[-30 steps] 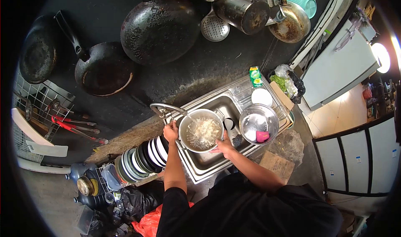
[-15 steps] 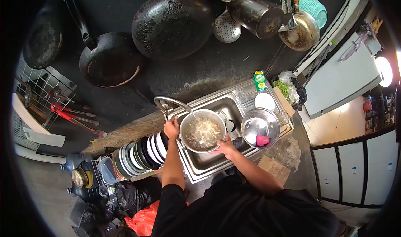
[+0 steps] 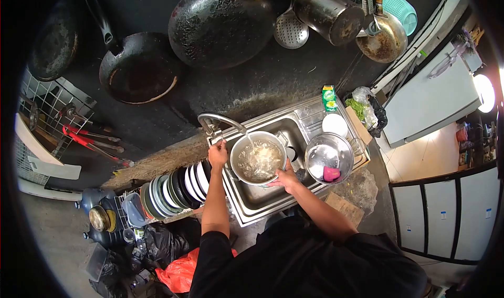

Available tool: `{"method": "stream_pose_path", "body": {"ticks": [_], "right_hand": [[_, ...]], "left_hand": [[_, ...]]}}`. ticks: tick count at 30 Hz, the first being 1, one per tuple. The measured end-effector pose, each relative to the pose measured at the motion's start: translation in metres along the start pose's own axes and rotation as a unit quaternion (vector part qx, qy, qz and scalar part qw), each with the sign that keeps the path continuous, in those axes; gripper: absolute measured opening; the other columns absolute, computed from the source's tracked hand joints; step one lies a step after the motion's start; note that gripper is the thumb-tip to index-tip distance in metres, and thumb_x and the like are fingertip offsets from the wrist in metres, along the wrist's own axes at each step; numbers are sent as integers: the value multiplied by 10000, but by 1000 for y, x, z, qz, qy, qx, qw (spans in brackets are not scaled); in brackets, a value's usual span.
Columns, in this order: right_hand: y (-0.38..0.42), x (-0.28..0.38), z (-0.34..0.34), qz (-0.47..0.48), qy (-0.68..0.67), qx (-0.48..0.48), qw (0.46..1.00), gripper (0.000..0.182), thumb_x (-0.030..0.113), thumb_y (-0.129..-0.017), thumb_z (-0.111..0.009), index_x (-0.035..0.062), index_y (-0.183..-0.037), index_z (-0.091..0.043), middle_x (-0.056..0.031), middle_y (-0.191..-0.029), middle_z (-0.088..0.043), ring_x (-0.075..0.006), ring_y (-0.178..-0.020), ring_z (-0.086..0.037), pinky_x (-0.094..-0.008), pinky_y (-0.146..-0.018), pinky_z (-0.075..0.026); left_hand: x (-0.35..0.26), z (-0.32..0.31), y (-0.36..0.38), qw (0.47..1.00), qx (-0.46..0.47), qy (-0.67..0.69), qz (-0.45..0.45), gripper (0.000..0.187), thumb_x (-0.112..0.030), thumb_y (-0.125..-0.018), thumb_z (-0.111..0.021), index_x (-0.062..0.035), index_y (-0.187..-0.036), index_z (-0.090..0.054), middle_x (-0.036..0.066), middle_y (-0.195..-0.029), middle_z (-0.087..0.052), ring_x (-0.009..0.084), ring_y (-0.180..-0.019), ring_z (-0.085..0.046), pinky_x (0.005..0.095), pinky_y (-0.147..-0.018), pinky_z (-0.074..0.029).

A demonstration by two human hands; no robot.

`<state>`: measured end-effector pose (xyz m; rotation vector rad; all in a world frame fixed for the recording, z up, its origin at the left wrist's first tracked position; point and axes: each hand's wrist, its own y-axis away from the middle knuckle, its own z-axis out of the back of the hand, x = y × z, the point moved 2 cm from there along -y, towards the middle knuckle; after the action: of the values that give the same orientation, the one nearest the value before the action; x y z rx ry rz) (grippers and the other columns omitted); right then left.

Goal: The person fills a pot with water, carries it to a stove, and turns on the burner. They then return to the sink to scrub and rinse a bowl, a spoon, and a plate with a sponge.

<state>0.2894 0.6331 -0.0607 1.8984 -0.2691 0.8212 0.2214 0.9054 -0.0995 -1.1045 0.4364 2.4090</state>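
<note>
A metal pot [image 3: 234,171] of cloudy water with pale pieces in it is held over the left part of the steel sink. From the curved tap [image 3: 227,118], water runs into the pot. My right hand [image 3: 285,178] grips the pot at its lower right rim, thumb up and fingers underneath. My left hand [image 3: 218,154] is closed at the tap's handle, just left of the pot; its fingertips are partly hidden. Beside the pot on the right sits a steel bowl [image 3: 326,147] with a pink item [image 3: 331,174] inside.
Plates [image 3: 170,195] stand in a rack left of the sink [image 3: 252,212]. A green carton [image 3: 329,98] and a white round item [image 3: 334,124] are on the drainboard. Pans, including a large wok [image 3: 220,25], hang on the dark wall. Black bags [image 3: 165,245] lie at lower left.
My left hand has shifted slightly up toward the tap's base. The view has moved a little; my right hand keeps its grip on the pot, and water still runs.
</note>
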Motion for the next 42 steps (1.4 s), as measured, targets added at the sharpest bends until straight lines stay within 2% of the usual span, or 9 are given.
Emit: {"method": "stream_pose_path", "body": {"ticks": [1,2,4,5,9,15,22,28,42], "right_hand": [[-4,-1,1,-2,-2,-4,1000,687,-35,-906,-406,293,-1438,-122,-208,-1331,-394,-375,-884,-651,-444,-672,-620],[-6,-2,2,-3,-2,-2,1000,687,-35,-906,-406,293,-1438,-122,-208,-1331,-394,-375,-884,-651,-444,-672,-620],[-10,-1,4,12,6,-4,1000,673,-32,-913,-402,302,-1433,-135,-208,-1324,-405,-369,-877,-655,-440,-674,-620],[-11,-1,5,8,5,-2,1000,669,-36,-915,-394,302,-1431,-135,-205,-1322,-406,-371,-881,-655,-438,-679,-620],[-15,-4,7,7,-8,1,1000,656,-40,-917,-386,296,-1425,-145,-202,-1319,-407,-372,-899,-650,-443,-681,-620],[-14,2,3,13,-2,-14,1000,633,-43,-916,-395,277,-1411,-164,-199,-1331,-397,-379,-935,-636,-459,-684,-618],[-13,8,3,7,6,-17,1000,616,-39,-919,-409,265,-1402,-178,-196,-1343,-397,-381,-943,-633,-456,-673,-619],[-18,4,-2,12,14,-10,1000,639,-44,-920,-401,289,-1411,-164,-201,-1353,-389,-392,-949,-630,-449,-668,-620],[-23,1,-5,-5,24,-3,1000,658,-52,-917,-377,282,-1421,-117,-218,-1337,-388,-400,-928,-637,-479,-698,-614]], "left_hand": [[11,-6,-5,1000,11,22,-7,346,-355,-895,-583,-31,-946,-694,99,-627,-643,217,-587,-633,354,-586,-477],[17,-10,-8,1000,9,21,-7,346,-355,-895,-583,-31,-946,-694,99,-627,-643,217,-587,-633,354,-586,-477],[17,-13,-12,987,49,154,-3,336,-333,-919,-569,-21,-1002,-665,70,-651,-653,163,-560,-609,322,-552,-460],[15,-12,-10,975,80,206,37,322,-330,-938,-553,-28,-1024,-627,58,-750,-666,133,-591,-601,285,-541,-452],[9,-6,-3,941,116,295,123,320,-362,-943,-547,-59,-1034,-591,80,-946,-655,142,-720,-619,279,-564,-482],[19,-8,3,932,115,321,127,324,-381,-934,-558,-87,-1064,-603,54,-1020,-641,137,-759,-608,290,-578,-499],[16,-6,2,929,140,317,128,331,-384,-920,-577,-109,-1102,-611,48,-1023,-644,131,-768,-601,290,-592,-502],[29,-5,-7,935,133,306,121,324,-317,-925,-573,-29,-1048,-656,53,-954,-676,126,-770,-596,288,-604,-485],[5,12,-2,943,123,293,95,293,-278,-921,-572,-7,-978,-668,63,-871,-689,114,-734,-594,257,-655,-453]]}}
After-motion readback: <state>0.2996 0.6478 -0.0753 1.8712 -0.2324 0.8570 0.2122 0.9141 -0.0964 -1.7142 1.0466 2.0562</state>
